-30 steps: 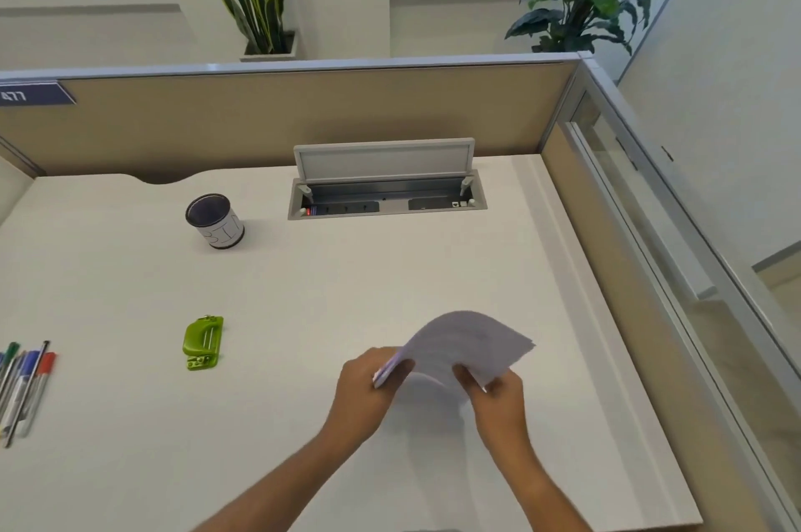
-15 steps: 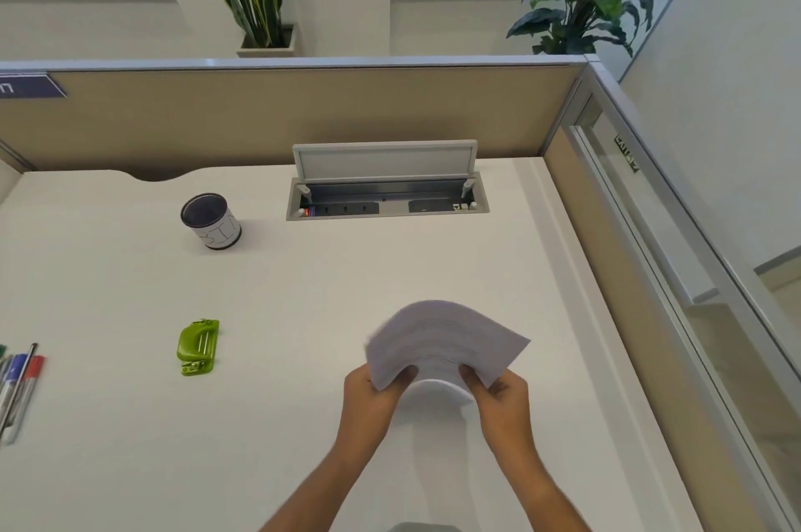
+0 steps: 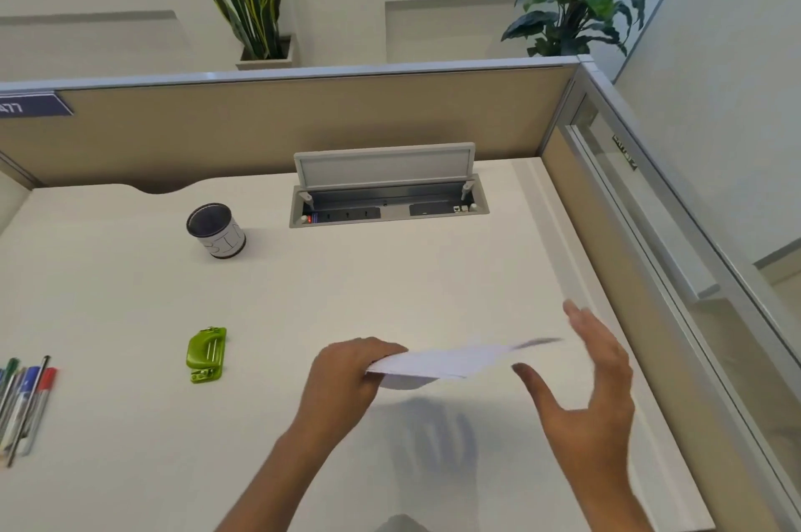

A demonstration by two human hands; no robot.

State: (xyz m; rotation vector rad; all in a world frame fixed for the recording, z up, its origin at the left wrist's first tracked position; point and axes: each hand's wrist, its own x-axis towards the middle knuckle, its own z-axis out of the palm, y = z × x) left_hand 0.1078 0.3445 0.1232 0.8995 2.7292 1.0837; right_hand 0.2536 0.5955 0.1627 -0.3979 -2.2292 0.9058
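A thin stack of white paper sheets (image 3: 450, 360) hangs nearly flat above the white desk (image 3: 390, 284), blurred at its right end. My left hand (image 3: 346, 375) grips the stack's left edge, fingers curled over the top. My right hand (image 3: 594, 380) is off the paper, spread wide with straight fingers just right of the stack's free end. The stack's shadow and my right hand's shadow fall on the desk below.
A green hole punch (image 3: 206, 354) lies left of my hands. Several markers (image 3: 24, 397) lie at the left edge. A dark pen cup (image 3: 216, 230) stands at the back left. An open cable box (image 3: 388, 198) sits by the beige partition (image 3: 303, 120). A glass panel (image 3: 693, 271) bounds the right.
The paper stack has tipped from upright to nearly flat. My right hand has let go of it and swung out to the right, fingers spread. My left hand keeps its grip.
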